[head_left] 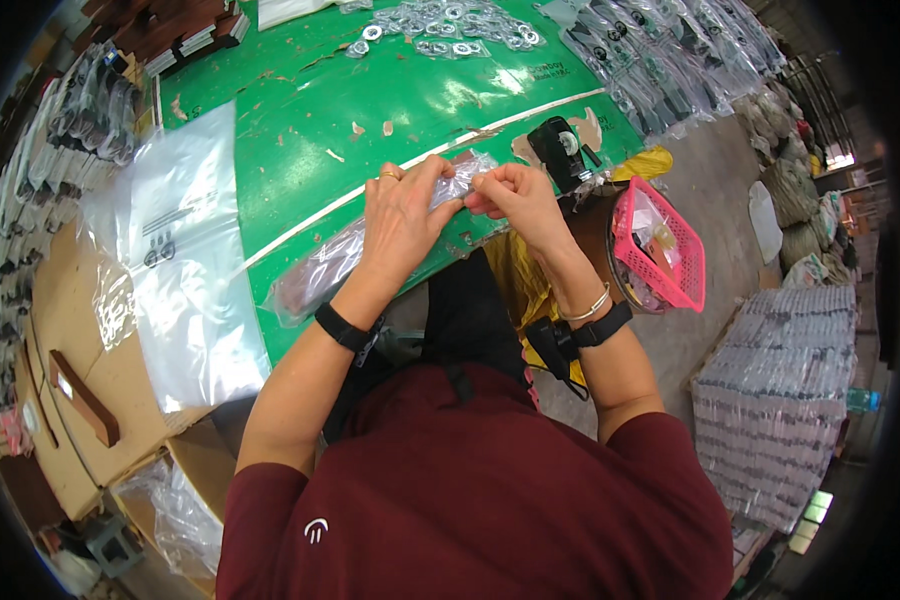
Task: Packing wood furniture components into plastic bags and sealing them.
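Note:
A long brown piece in a clear plastic bag (317,262) lies slantwise along the table's near edge. My left hand (402,218) is closed over the bag near its right end, thumb and fingers pressing on the plastic. Just right of it, my right hand (522,203) pinches at the crumpled end of the same bag, fingertips together. Whatever small fold or strip lies between those fingertips is hidden. A black tape dispenser (548,150) with a pale roll stands on the table beyond my right hand.
Flat clear bags (195,270) lie at the left of the green table (300,130). Small bagged rings (450,25) and bagged parts (660,60) are at the far side. A pink basket (698,262) sits to the right, before a wrapped stack (770,390). Brown pieces (170,30) lie far left.

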{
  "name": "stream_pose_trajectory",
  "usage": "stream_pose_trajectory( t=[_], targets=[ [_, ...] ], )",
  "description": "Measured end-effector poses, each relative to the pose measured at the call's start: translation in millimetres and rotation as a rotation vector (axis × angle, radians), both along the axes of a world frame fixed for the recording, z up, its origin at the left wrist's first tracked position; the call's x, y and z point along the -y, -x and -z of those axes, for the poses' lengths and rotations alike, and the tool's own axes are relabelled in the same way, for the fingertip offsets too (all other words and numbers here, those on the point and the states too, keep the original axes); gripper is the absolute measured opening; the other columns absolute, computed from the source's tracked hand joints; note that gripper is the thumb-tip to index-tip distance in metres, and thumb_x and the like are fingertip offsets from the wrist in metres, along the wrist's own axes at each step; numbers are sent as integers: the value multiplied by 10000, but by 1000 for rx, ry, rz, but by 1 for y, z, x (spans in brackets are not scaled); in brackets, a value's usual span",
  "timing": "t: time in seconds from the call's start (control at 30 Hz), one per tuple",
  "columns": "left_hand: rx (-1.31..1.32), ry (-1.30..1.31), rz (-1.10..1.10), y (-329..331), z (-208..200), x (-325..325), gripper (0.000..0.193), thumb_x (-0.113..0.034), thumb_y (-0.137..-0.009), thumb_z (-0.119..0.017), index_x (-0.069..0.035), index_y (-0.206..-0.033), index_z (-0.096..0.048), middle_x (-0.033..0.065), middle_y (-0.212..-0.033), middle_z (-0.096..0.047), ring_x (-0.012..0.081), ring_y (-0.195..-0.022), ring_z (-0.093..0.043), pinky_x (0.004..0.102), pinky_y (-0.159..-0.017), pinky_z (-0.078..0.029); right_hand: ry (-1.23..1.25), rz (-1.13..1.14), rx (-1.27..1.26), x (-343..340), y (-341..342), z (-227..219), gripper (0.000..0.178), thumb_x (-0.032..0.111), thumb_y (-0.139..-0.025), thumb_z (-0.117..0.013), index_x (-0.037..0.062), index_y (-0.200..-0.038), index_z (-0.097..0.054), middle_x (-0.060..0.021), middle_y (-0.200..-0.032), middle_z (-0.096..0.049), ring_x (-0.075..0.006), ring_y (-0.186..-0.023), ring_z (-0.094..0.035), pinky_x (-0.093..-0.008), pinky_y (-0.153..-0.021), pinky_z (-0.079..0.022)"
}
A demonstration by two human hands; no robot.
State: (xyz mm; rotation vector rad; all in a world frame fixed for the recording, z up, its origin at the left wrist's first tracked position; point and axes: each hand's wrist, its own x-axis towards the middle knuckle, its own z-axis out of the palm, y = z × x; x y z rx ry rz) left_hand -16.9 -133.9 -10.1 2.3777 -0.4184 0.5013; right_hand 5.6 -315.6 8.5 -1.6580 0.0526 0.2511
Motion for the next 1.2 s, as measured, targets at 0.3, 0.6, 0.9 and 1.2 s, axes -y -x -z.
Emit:
stream_pose_trajectory(
  t=[0.3,0.6,0.9,1.2],
  targets=[
    [-22,22,4,0,-1,-1,361,-267,-785,-765,-158,-1091,-607,21,-990,-684,287,-889,-565,409,-781,-410,17,64,4,4,2,23,237,178,-845,-760,-28,-885,-649,-40,-695,-653,-96,-598,-616,-227,-560,-492],
    [-95,34,-4,2,-2,1,381,-283,-761,-786,-158,-1077,-613,101,-957,-663,302,-913,-578,415,-813,-432,524,173,746,33,8,10,441,72,-736,-766,62,-1152,-621,-111,-1134,-640,-264,-1040,-631,-382,-858,-491],
    [9,-68,-135,43,-35,-48,913,-433,-722,-806,-43,-1440,-397,186,-1362,-538,383,-1234,-509,494,-1029,-378,1055,-462,991,-23,2,6,1034,133,-616,-861,-17,-1482,-316,-162,-1396,-474,-323,-1360,-404,-548,-1195,-219],
    [-151,-110,-502,181,13,-110,1284,-608,-624,-817,-46,-1579,-170,254,-1628,-128,398,-1516,-117,576,-1180,-138,1025,-419,1022,-32,1,10,951,95,-618,-846,7,-1445,-383,-142,-1354,-493,-304,-1336,-425,-544,-1194,-223]
  ],
)
